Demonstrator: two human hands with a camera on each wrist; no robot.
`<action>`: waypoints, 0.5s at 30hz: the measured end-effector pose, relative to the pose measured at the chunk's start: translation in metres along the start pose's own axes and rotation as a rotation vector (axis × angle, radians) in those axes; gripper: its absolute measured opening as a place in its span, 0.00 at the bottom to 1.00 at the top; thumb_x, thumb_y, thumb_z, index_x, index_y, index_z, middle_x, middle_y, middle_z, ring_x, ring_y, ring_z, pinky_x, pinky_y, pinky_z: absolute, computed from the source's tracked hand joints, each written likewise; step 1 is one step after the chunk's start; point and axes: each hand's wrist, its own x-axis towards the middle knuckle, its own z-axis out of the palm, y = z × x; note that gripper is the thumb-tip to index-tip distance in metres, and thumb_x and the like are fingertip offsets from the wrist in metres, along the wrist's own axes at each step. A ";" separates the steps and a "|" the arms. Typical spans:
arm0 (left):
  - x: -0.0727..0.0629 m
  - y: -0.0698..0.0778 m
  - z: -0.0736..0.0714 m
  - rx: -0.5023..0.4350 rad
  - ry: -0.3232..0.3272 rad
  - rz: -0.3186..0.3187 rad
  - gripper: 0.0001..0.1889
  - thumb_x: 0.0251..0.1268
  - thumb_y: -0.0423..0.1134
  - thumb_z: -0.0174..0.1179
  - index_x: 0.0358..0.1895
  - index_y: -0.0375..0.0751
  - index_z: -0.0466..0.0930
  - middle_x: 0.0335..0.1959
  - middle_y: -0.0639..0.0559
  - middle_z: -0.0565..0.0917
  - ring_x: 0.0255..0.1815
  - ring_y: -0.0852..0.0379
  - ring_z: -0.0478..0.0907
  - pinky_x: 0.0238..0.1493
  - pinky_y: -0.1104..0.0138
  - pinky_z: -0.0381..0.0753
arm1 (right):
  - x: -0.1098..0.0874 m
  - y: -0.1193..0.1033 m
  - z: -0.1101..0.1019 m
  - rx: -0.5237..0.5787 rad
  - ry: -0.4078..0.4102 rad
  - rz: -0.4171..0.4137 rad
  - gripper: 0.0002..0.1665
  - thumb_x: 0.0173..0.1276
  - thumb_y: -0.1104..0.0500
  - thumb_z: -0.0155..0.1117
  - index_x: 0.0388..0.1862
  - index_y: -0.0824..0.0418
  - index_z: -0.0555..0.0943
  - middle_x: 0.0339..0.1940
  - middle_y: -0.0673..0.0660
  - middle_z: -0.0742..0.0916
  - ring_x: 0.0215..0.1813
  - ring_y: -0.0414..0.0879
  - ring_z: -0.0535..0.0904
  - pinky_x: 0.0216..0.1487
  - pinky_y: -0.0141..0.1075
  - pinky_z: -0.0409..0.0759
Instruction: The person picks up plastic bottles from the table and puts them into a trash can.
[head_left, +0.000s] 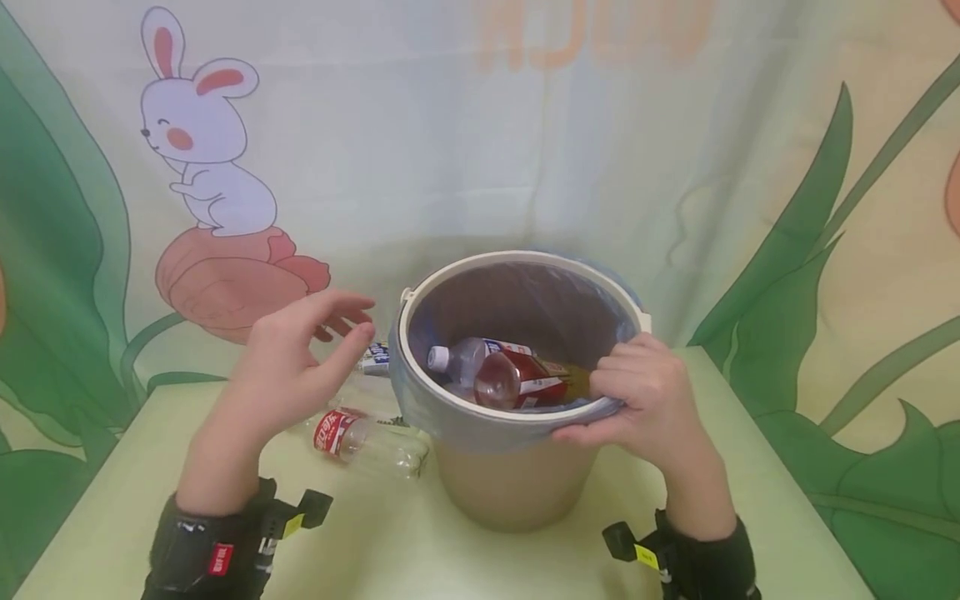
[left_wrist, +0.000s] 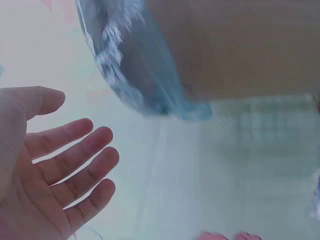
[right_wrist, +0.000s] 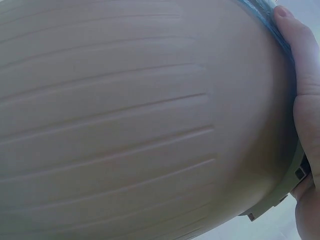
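Note:
A beige trash bin (head_left: 517, 492) with a white rim ring and a blue bag folded over its edge stands on the table. My right hand (head_left: 648, 396) grips the rim at the right, fingers curled over it and thumb along the outside. In the right wrist view the bin's ribbed wall fills most of the picture. My left hand (head_left: 300, 350) is raised left of the bin, fingers spread and holding nothing. Inside the bin lie a clear bottle (head_left: 465, 357) with a white cap and a red-labelled bottle (head_left: 517, 382).
A clear plastic bottle (head_left: 367, 446) with a red label lies on the pale green table (head_left: 322, 542), left of the bin. Behind it a blue-and-white item (head_left: 377, 358) is partly hidden by the bin. A printed curtain (head_left: 420, 125) hangs at the back.

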 end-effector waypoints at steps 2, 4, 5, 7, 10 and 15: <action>-0.010 -0.010 0.000 0.014 -0.021 -0.049 0.15 0.78 0.39 0.67 0.63 0.43 0.86 0.49 0.52 0.91 0.48 0.54 0.87 0.50 0.50 0.85 | 0.000 0.001 0.000 -0.002 0.002 -0.002 0.41 0.68 0.22 0.69 0.14 0.49 0.67 0.15 0.43 0.70 0.20 0.41 0.64 0.35 0.38 0.67; -0.019 -0.021 0.003 0.025 -0.047 -0.088 0.17 0.79 0.41 0.67 0.64 0.42 0.85 0.51 0.50 0.91 0.49 0.52 0.87 0.52 0.48 0.85 | 0.001 0.001 0.000 0.001 0.004 -0.004 0.41 0.68 0.22 0.69 0.14 0.49 0.67 0.15 0.43 0.70 0.20 0.41 0.64 0.35 0.39 0.68; -0.025 -0.026 0.005 0.030 -0.062 -0.105 0.17 0.79 0.42 0.67 0.65 0.42 0.84 0.53 0.50 0.91 0.50 0.51 0.87 0.52 0.47 0.85 | 0.001 0.001 0.000 0.002 0.005 -0.004 0.41 0.68 0.22 0.69 0.14 0.49 0.67 0.15 0.43 0.70 0.20 0.41 0.64 0.35 0.39 0.68; -0.034 -0.036 0.009 0.042 -0.089 -0.128 0.17 0.79 0.43 0.66 0.65 0.43 0.84 0.55 0.49 0.90 0.51 0.51 0.87 0.51 0.46 0.85 | 0.002 0.001 0.000 0.005 0.006 -0.002 0.41 0.68 0.22 0.69 0.14 0.49 0.67 0.15 0.43 0.70 0.20 0.41 0.65 0.35 0.39 0.68; -0.046 -0.046 0.013 0.042 -0.123 -0.139 0.17 0.79 0.41 0.67 0.64 0.43 0.85 0.56 0.48 0.90 0.51 0.50 0.87 0.49 0.46 0.85 | 0.001 0.001 0.000 0.002 0.006 -0.004 0.42 0.68 0.22 0.68 0.14 0.49 0.66 0.15 0.43 0.70 0.20 0.41 0.64 0.35 0.39 0.69; -0.062 -0.056 0.013 0.021 -0.173 -0.180 0.18 0.78 0.41 0.67 0.65 0.42 0.84 0.58 0.46 0.89 0.55 0.47 0.87 0.49 0.45 0.88 | 0.001 0.001 -0.001 -0.005 0.008 -0.009 0.42 0.68 0.22 0.68 0.14 0.49 0.66 0.15 0.43 0.70 0.20 0.42 0.64 0.35 0.39 0.69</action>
